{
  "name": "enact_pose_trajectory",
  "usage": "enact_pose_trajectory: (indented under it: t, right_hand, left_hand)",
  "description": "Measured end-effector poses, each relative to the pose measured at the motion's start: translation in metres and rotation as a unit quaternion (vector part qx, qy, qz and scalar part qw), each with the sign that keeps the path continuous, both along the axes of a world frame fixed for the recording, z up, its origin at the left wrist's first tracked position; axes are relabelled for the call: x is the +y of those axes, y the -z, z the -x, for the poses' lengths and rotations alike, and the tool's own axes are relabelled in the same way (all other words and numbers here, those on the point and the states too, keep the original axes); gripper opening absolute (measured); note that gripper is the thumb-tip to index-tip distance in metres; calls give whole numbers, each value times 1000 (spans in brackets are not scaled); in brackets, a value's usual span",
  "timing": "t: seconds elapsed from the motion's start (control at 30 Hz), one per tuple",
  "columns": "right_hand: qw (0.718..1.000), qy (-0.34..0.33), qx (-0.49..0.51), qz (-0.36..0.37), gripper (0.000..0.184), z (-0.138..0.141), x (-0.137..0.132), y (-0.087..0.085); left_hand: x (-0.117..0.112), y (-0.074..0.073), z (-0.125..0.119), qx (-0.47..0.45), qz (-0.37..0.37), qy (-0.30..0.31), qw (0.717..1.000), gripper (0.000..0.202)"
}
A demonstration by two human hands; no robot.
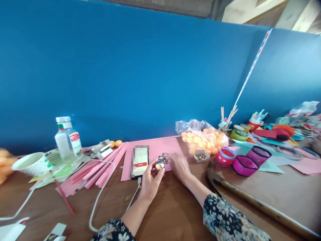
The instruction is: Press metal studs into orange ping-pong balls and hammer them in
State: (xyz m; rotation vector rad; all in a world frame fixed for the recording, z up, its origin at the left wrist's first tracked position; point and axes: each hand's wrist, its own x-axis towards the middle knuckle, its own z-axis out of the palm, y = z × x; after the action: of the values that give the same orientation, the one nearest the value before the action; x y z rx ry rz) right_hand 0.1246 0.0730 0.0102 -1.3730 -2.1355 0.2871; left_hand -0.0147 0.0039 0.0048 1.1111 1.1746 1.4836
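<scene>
My left hand (pixel 151 182) holds a small ball (pixel 159 165), part pale orange and part shiny metal, between thumb and fingers. Just beyond the ball, a pile of small shiny metal tacks (pixel 163 157) lies on a pink paper sheet (pixel 160 144). My right hand (pixel 179 168) rests over the sheet, palm down, with its fingertips drawn together at the right side of that pile. Whatever may be between those fingertips is too small to make out. To the left of my left hand, a phone (pixel 139 162) lies on the sheet with a cable plugged in.
A bag of orange balls (pixel 200 140) and a small box of tacks (pixel 202 156) lie at the right. Beyond my right forearm is a hammer (pixel 240 189) with a wooden handle. Pink strips (pixel 102 169), a bottle (pixel 67 139) and a paper cup (pixel 31 164) stand left.
</scene>
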Motion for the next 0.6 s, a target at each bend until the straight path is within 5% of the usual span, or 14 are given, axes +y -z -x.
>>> enact_pose_trajectory:
  t: [0.33, 0.6]
  right_hand:
    - [998, 19, -55, -27, 18, 1, 0, 3]
    - [995, 25, 87, -36, 12, -5, -4, 4]
  left_hand:
    - [3, 3, -1, 19, -8, 6, 1000, 50]
    - [4, 4, 1, 31, -6, 13, 999, 55]
